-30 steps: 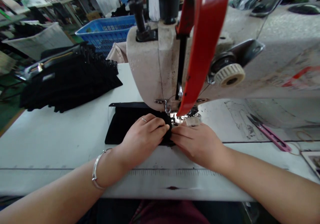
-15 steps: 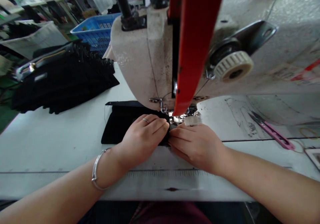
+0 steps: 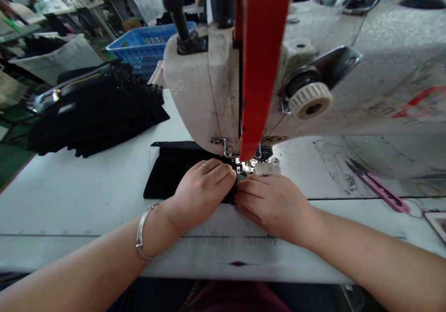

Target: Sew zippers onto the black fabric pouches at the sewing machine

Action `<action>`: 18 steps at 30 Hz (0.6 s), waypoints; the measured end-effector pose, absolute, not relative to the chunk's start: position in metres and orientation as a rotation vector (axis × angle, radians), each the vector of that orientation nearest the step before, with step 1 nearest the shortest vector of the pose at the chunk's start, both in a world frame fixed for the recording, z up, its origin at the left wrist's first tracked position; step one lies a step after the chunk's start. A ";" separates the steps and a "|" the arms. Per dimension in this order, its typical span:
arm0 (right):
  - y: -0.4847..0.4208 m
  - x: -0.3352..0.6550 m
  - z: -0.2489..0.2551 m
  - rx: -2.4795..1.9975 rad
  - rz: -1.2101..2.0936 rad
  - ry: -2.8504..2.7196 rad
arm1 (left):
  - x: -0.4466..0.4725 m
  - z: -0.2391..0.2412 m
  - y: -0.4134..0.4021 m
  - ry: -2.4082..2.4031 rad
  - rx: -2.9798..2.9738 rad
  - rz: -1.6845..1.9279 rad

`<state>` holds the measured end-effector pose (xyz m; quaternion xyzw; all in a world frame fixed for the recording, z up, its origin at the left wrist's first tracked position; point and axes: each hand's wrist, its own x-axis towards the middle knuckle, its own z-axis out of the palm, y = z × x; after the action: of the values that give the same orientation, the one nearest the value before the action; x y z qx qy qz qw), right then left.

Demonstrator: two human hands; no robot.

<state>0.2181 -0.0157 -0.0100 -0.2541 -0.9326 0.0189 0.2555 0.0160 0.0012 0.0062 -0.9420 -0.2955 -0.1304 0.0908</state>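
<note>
The black fabric piece (image 3: 167,175) lies flat on the table (image 3: 87,195) directly in front of the sewing machine (image 3: 198,98), with its right end tucked in at the machine's presser foot (image 3: 249,165). Both hands rest on that end. The left hand (image 3: 202,191) presses down with its fingers bent and grips nothing. The right hand (image 3: 273,202) lies with its fingers stretched out, the tips meeting the cloth edge; whether they pinch that edge cannot be told. The work looks to be at the feeding stage, with the cloth lined up at the foot. The next move calls for an even, straight push, with the fingertips kept clear of the needle, which is hidden behind a red strap (image 3: 261,61) hanging glossy and smooth down the machine's front. The cloth is matte and dense, with a crisp rectangular outline. The machine body is worn, speckled cream metal, and a ribbed cream knob (image 3: 310,100) sits on its right face. A silver bangle (image 3: 141,237) circles the left wrist and a thin ring (image 3: 206,166) shows on one finger. Left of the machine sits a fanned stack of black pieces (image 3: 97,112), and behind that a blue lattice basket (image 3: 146,47). To the machine's right lie pink thread snips (image 3: 379,189).
</note>
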 end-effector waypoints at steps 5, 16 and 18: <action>-0.015 0.218 -0.009 -0.754 0.024 -2.532 | 0.016 0.005 0.006 -0.949 -2.817 -0.325; -0.015 0.220 -0.007 -0.779 0.060 -2.469 | 0.016 0.007 0.001 -0.813 -2.829 -0.495; -0.016 0.220 -0.007 -0.791 0.077 -2.464 | 0.016 0.006 0.001 -0.813 -2.840 -0.441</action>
<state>0.2200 -0.0156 -0.0068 -0.2940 -0.9156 0.0288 0.2729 0.0155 0.0012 0.0057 -0.9480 -0.2713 -0.1473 0.0772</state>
